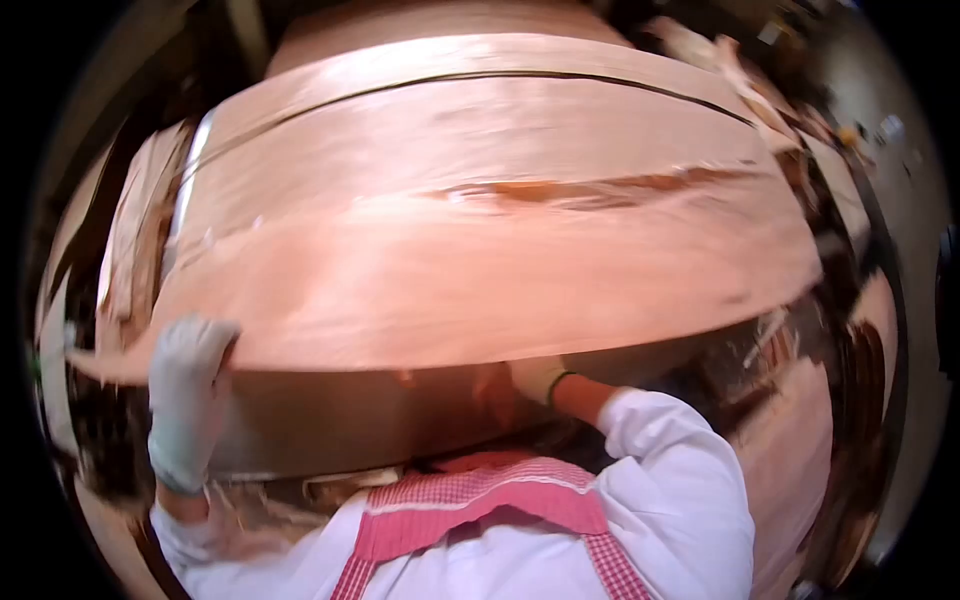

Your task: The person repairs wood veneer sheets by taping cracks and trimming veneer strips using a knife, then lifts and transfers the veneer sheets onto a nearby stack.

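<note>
Veneer sheet — gripped by left hand.

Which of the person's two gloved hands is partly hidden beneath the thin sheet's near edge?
The right hand: part of it is out of sight under the thin sheet, whereas the left hand shows almost whole.

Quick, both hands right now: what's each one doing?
Left hand: closed, holding the near edge of the pinkish sheet.
Right hand: partly hidden under that edge; open or closed, cannot be told.
</note>
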`<move>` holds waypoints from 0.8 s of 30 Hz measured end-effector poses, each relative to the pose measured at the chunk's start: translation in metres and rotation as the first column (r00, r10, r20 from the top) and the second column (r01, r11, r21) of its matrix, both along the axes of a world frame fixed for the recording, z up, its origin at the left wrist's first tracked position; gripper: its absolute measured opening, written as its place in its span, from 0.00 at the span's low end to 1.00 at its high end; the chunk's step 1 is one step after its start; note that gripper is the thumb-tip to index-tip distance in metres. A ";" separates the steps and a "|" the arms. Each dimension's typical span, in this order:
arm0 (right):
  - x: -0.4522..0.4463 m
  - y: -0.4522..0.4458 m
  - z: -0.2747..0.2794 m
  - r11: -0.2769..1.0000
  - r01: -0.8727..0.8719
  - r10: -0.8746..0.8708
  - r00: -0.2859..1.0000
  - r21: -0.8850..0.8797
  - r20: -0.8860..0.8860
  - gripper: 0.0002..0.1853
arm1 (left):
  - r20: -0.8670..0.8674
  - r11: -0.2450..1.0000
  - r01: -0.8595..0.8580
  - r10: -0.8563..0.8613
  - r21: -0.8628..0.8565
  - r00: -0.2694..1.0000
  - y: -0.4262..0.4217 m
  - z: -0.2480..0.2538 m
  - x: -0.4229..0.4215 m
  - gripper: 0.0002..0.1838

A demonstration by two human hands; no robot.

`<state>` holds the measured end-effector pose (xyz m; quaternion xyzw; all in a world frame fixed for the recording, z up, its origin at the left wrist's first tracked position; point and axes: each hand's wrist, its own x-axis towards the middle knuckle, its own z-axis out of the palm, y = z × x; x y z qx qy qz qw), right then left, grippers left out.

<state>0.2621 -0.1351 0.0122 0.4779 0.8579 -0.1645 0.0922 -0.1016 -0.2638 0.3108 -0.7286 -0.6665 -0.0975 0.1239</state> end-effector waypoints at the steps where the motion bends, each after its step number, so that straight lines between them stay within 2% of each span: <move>1: 0.023 -0.012 -0.009 0.988 0.146 -0.150 0.986 -0.049 -0.077 0.15 | -0.020 0.999 0.033 -0.032 0.036 0.999 -0.015 -0.014 0.003 0.12; 3: 0.088 -0.037 0.008 0.973 0.019 0.011 0.992 -0.229 0.129 0.15 | 0.027 0.931 -0.102 0.119 -0.351 0.993 -0.043 -0.015 0.029 0.17; 5: 0.159 -0.066 0.008 0.884 -0.091 0.279 0.890 -0.459 0.360 0.16 | 0.132 0.917 0.038 0.016 -0.396 0.991 -0.064 -0.021 0.063 0.20; 7: 0.234 -0.103 -0.015 0.820 -0.041 0.280 0.898 -0.570 0.339 0.16 | 0.236 0.905 0.127 -0.031 -0.407 0.971 -0.066 -0.023 0.107 0.23; 10: 0.315 -0.154 -0.031 0.766 0.313 -0.111 0.925 -0.562 0.363 0.15 | 0.366 0.917 0.195 -0.059 -0.347 0.929 -0.056 -0.041 0.191 0.24; 13: 0.369 -0.186 -0.019 0.732 0.450 -0.412 0.890 -0.511 0.194 0.15 | 0.365 0.884 0.303 -0.168 -0.355 0.916 -0.027 -0.065 0.260 0.22; 14: 0.389 -0.193 -0.024 0.739 0.443 -0.421 0.892 -0.507 0.165 0.15 | 0.363 0.855 0.353 -0.213 -0.379 0.907 -0.013 -0.067 0.285 0.22; 17: 0.437 -0.200 -0.022 0.640 0.584 -0.604 0.784 -0.498 0.144 0.15 | 0.411 0.772 0.507 -0.349 -0.385 0.842 0.030 -0.061 0.355 0.22; 18: 0.453 -0.199 -0.023 0.647 0.601 -0.636 0.765 -0.468 0.103 0.16 | 0.444 0.748 0.538 -0.360 -0.389 0.821 0.048 -0.057 0.376 0.22; 21: 0.509 -0.191 -0.029 0.577 0.694 -0.768 0.640 -0.431 0.002 0.17 | 0.446 0.708 0.600 -0.431 -0.372 0.785 0.102 -0.055 0.450 0.21; 24: 0.564 -0.177 -0.025 0.439 0.798 -0.878 0.479 -0.413 -0.007 0.17 | 0.446 0.633 0.677 -0.517 -0.374 0.730 0.162 -0.064 0.526 0.21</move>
